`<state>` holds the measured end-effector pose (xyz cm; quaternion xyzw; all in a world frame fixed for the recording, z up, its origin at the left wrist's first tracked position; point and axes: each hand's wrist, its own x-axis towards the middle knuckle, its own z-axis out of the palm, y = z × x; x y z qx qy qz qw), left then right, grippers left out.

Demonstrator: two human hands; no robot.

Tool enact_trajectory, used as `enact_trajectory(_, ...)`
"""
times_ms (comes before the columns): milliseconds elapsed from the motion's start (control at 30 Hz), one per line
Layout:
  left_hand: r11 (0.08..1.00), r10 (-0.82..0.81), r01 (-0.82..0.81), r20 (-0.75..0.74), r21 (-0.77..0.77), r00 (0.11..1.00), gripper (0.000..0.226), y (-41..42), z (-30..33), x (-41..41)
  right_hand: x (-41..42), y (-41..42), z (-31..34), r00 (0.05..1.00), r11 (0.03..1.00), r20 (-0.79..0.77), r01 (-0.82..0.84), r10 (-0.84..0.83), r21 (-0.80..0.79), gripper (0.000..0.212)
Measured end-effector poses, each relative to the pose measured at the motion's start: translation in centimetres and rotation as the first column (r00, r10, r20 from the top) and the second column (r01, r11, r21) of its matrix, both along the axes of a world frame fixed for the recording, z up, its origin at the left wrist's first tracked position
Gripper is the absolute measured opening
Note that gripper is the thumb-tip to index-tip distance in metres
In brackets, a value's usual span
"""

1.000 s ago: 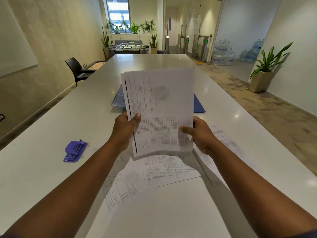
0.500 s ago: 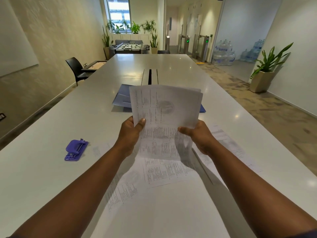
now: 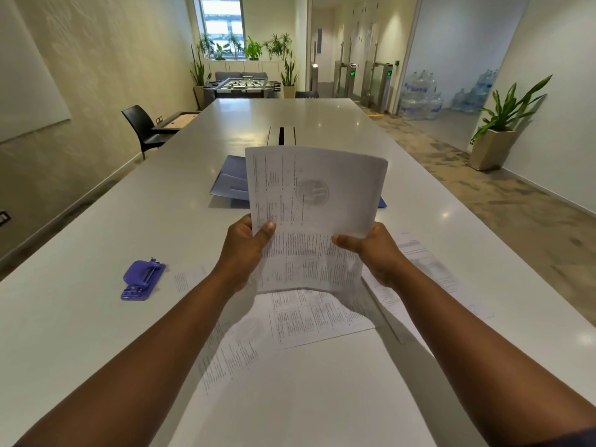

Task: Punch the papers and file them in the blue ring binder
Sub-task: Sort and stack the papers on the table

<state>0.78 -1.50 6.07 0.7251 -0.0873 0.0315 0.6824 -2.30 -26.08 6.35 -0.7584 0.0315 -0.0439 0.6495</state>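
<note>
Your left hand point(image 3: 242, 250) grips the left edge of a thin stack of white printed sheets point(image 3: 314, 217), thumb pressed flat on the front and the fingers hidden behind, while your right hand point(image 3: 375, 253) pinches the right edge the same way, thumb pointing inward across the print. You hold the stack raised above the long white tabletop point(image 3: 80, 317), tilted toward you, its top edge bowed and a faint round seal showing near the upper middle. Directly beyond the stack, partly hidden by it, the blue ring binder point(image 3: 230, 182) lies open on the tabletop, with a sliver of its blue cover showing past the stack's right edge. More loose printed pages point(image 3: 316, 321) lie spread flat beneath your hands, some reaching under your left forearm and others fanning out to the right past your right wrist. To your left, well apart from the pages, a purple plastic hole punch point(image 3: 143, 279) sits on the tabletop. A black chair point(image 3: 142, 127) stands by the left wall, and a potted green plant point(image 3: 503, 124) stands on the floor to the right.
</note>
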Motion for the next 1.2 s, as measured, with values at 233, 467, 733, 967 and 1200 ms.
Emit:
enact_trajectory(233, 0.998, -0.039, 0.041, -0.058, 0.044, 0.998, 0.016, -0.2, -0.7, 0.0, 0.1, 0.1, -0.8, 0.999, 1.000, -0.037, 0.003, -0.003, -0.015, 0.035)
enact_trajectory(467, 0.988, 0.037, -0.027, -0.061, 0.152, 0.997, 0.012, 0.0, 0.2, 0.4, 0.1, -1.1, 0.2, 0.999, 0.998, -0.024, 0.038, -0.037, 0.047, 0.024)
enact_trajectory(733, 0.992, 0.018, 0.040, -0.441, 0.123, 0.898, 0.020, -0.5, -3.8, 0.9, 0.0, -7.8, -4.2, 0.883, 0.886, -0.178, 0.384, -0.435, -0.261, 0.019)
enact_trajectory(967, 0.991, 0.048, 0.022, -0.517, 0.129, 0.855, 0.038, -1.4, -7.0, 2.1, -2.5, -11.0, -4.6, 0.749, 0.597, -0.245, 0.241, -0.616, -0.765, 0.038)
enact_trajectory(1200, 0.992, 0.065, 0.007, -0.551, 0.127, 0.832, 0.037, -1.1, -8.5, 2.7, -4.1, -13.0, -5.2, 0.722, 0.505, -0.229, 0.190, -0.653, -0.842, 0.061)
